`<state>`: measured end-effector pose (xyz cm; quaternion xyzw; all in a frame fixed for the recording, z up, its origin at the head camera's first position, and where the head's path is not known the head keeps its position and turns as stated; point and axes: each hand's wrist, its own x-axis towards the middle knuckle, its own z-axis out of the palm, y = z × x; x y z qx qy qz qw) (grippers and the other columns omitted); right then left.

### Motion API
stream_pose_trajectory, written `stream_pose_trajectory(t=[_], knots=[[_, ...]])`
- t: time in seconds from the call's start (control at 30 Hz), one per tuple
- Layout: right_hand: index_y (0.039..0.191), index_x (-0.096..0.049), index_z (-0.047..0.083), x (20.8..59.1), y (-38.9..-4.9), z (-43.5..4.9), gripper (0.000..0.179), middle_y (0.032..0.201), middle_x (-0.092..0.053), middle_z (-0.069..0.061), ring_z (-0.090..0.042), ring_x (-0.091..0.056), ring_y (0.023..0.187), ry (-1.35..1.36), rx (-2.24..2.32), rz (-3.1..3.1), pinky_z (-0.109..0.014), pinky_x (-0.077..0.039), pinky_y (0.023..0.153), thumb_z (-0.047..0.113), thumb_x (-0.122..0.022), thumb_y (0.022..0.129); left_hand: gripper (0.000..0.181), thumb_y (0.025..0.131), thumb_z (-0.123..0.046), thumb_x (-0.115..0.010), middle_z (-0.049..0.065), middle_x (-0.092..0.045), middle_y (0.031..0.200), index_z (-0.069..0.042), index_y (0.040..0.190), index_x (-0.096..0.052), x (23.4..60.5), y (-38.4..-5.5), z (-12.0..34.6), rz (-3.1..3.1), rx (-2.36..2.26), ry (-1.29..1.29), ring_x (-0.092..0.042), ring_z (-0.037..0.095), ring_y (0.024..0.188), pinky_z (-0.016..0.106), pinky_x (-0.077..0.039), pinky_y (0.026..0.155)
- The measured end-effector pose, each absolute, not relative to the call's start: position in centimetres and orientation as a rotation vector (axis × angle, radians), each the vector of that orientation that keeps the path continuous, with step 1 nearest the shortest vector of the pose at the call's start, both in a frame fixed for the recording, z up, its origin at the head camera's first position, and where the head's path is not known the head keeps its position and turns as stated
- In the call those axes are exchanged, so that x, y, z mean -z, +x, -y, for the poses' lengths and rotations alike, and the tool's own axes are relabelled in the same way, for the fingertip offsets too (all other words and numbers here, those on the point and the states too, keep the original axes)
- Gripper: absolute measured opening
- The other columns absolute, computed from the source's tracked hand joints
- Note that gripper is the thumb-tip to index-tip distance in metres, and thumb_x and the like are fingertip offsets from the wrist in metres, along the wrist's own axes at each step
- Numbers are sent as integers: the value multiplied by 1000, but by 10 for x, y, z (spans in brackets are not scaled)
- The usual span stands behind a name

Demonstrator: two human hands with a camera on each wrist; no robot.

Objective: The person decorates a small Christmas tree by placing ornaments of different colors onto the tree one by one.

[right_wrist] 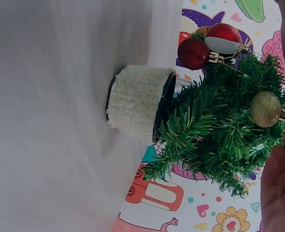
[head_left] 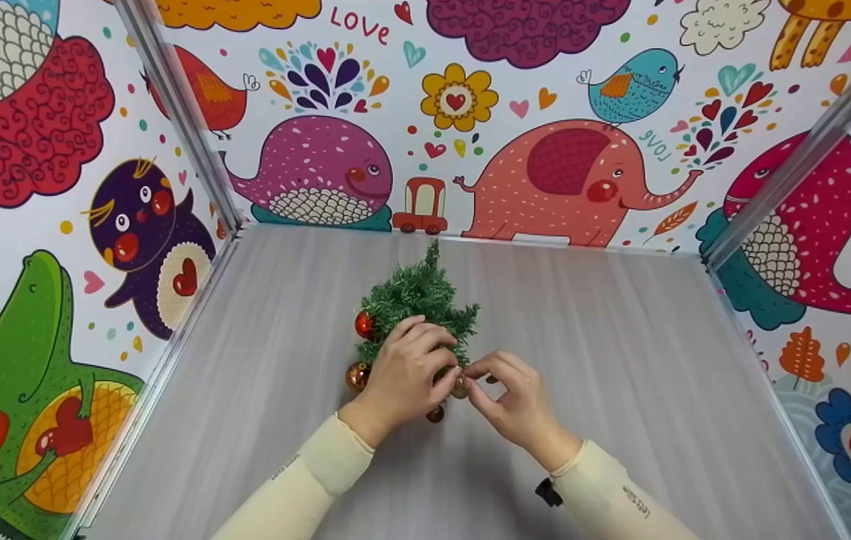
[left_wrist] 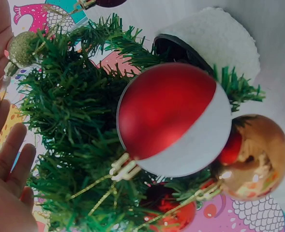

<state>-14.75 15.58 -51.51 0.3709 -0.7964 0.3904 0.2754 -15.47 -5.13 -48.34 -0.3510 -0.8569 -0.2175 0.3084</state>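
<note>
A small green artificial Christmas tree (head_left: 414,292) stands on the table in a fluffy white pot (right_wrist: 137,101). My left hand (head_left: 410,367) lies over its near side, thumb and index finger meeting at the thin gold string of a glittery gold bauble (left_wrist: 22,49). From the right, my right hand (head_left: 515,394) pinches at that string, by the bauble's cap; its fingertips are partly cut off in the wrist views. Around the left side hang a red-and-white bauble (left_wrist: 173,118), a shiny copper-gold bauble (head_left: 357,376) and a shiny red bauble (head_left: 365,325). A dark red glitter bauble (right_wrist: 194,53) hangs low in front.
The grey wood-grain table (head_left: 620,337) reaches printed cartoon panels (head_left: 545,187) at the back and both sides. Metal rails (head_left: 181,112) run up the corners. A small black clip-like piece (head_left: 548,492) sits by my right sleeve.
</note>
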Motion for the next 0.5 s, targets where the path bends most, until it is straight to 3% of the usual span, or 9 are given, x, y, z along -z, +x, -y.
stream_pose_trajectory(t=[0.27, 0.5], knots=[[93, -71, 18, 514, -147, -153, 2, 91, -65, 10, -8, -61, 79, 957, -1024, 2115, -28, -52, 61, 16, -70, 92, 8, 84, -22, -75, -3, -69, 103, -17, 78, -75, 484, -155, 51, 2265, 568, -940, -61, 17, 106, 38, -30, 112], [88, -67, 19, 517, -150, -152, 17, 87, -63, 10, -8, -60, 77, 918, -1049, 2093, -28, -53, 60, 3, -73, 84, 9, 84, -21, -73, -2, -69, 104, -17, 76, -74, 488, -155, 52, 2243, 534, -939, -61, 18, 107, 38, -31, 112]])
